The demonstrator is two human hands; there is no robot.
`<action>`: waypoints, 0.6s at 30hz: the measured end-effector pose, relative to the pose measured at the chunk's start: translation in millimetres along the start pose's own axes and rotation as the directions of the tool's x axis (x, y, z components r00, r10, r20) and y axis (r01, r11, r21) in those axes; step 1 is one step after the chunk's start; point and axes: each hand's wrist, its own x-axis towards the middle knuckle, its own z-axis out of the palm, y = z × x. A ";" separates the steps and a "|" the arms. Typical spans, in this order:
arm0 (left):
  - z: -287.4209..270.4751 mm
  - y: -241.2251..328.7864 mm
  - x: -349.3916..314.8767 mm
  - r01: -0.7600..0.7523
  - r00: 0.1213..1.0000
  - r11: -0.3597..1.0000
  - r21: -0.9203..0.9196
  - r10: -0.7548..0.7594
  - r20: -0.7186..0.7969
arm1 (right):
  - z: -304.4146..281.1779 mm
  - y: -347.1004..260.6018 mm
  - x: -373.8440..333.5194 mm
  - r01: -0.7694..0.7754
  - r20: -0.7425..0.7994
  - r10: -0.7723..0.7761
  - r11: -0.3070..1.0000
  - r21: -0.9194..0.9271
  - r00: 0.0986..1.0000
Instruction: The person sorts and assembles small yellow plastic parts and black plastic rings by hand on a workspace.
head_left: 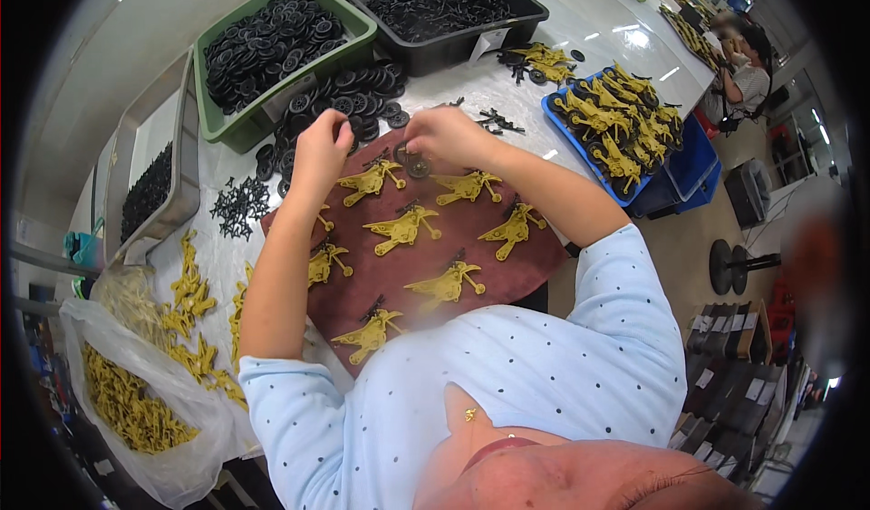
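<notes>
Over the far part of a dark red mat [362, 279], both of my hands work a short way apart. My right hand [444, 138] is closed, its fingers pinching a small black toy wheel [417, 165]. Thumb and fingers of my left hand [323, 147] are curled together beside the wheel pile [358, 102]; whatever they may hold is hidden. Several yellow plastic toy frames [403, 229] lie spread on the mat, most with small black pieces at one end. One such yellow frame [372, 182] lies just below and between my hands.
A green bin [362, 34] of wheels and a black bin [535, 11] of small black parts stand at the back. Wheeled yellow assemblies fill a blue tray [553, 106] at right. Left are a grey bin [186, 184] and a plastic bag [195, 388] of yellow pieces. A person [743, 79] sits far right.
</notes>
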 end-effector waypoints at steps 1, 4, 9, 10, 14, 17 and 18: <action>-4.5 -8.0 -10.3 0.016 0.999 1.000 -0.003 -0.016 0.045 | 7.2 -4.2 -5.2 0.010 0.049 -0.009 1.000 -0.019 0.999; -11.7 -12.6 -42.1 0.072 0.992 0.997 -0.013 -0.070 0.104 | 22.9 -10.9 -11.0 -0.089 0.128 0.087 0.996 0.006 0.988; -8.0 -16.7 -68.5 0.200 0.975 0.974 0.106 -0.209 0.081 | 41.4 5.7 -9.0 0.081 0.087 -0.066 0.978 -0.191 0.994; -6.8 -20.1 -71.2 0.201 0.975 0.974 0.107 -0.210 0.078 | 43.9 7.4 -9.6 0.094 0.092 -0.074 0.969 -0.228 0.993; -2.8 -23.4 -79.4 0.197 0.971 0.969 0.152 -0.214 0.107 | 52.0 14.5 -9.0 0.098 0.123 -0.067 0.958 -0.270 0.990; -0.4 -25.3 -83.3 0.189 0.977 0.976 0.103 -0.198 0.075 | 54.4 15.8 -9.0 0.238 0.153 -0.192 0.886 -0.398 0.969; 1.1 -28.1 -84.9 0.088 0.994 0.983 0.159 -0.097 0.048 | 53.6 12.2 -10.6 0.228 0.145 -0.182 0.870 -0.437 0.973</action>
